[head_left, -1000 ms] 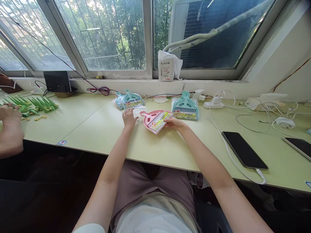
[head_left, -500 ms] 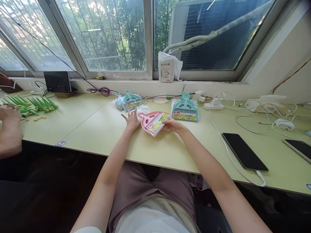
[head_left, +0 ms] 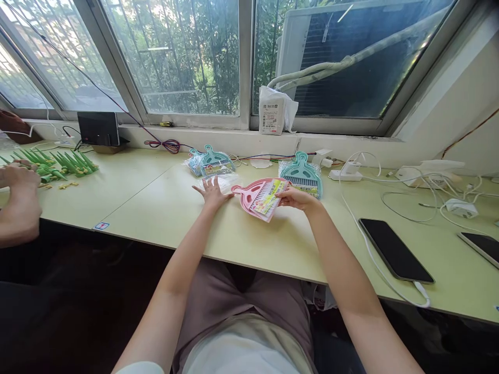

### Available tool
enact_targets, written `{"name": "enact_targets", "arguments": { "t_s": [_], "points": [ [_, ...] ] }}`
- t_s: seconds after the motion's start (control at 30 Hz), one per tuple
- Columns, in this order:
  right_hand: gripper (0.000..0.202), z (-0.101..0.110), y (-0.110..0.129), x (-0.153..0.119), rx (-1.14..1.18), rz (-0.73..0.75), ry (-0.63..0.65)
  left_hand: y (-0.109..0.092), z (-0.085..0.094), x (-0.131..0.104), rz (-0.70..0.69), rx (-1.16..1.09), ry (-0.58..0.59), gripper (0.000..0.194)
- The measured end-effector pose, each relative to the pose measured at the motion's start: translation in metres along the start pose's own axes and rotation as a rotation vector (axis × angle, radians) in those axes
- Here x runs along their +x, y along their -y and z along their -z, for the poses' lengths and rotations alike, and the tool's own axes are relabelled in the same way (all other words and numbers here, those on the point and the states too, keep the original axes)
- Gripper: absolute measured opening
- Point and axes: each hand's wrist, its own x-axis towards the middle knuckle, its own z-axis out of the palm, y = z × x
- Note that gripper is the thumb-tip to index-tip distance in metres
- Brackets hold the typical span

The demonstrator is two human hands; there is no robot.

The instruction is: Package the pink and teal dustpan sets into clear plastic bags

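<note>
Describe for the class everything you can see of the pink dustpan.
The pink dustpan looks like smooth plastic, with a narrow handle pointing left and openings near it. A bristled brush lies against its face, partly covered by a yellow-and-white printed label. The right hand grips its right end, above the table. The left hand is spread beside the handle; whether the thumb touches it is unclear.
</note>
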Motion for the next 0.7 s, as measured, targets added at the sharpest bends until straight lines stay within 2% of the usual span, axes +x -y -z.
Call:
{"name": "enact_targets", "arguments": {
  "t_s": [0.2, 0.47, 0.6, 0.7],
  "points": [
    [0.02, 0.012, -0.001, -0.002, 0.059, 0.021, -0.117, -0.003, 0.004, -0.001, 0.024, 0.001, 0.028, 0.102],
    [0.013, 0.005, -0.003, 0.003, 0.058, 0.054, -0.068, -0.001, -0.001, 0.002, -0.013, -0.022, 0.084, 0.103],
    [0.011, -0.007, -0.007, 0.007, 0.042, 0.007, -0.047, -0.003, -0.006, 0.002, -0.14, -0.095, 0.173, 0.09],
    [0.009, -0.015, -0.01, 0.009, 0.023, -0.038, -0.058, -0.005, -0.009, 0.002, -0.137, -0.167, 0.202, 0.069]
  ]
}}
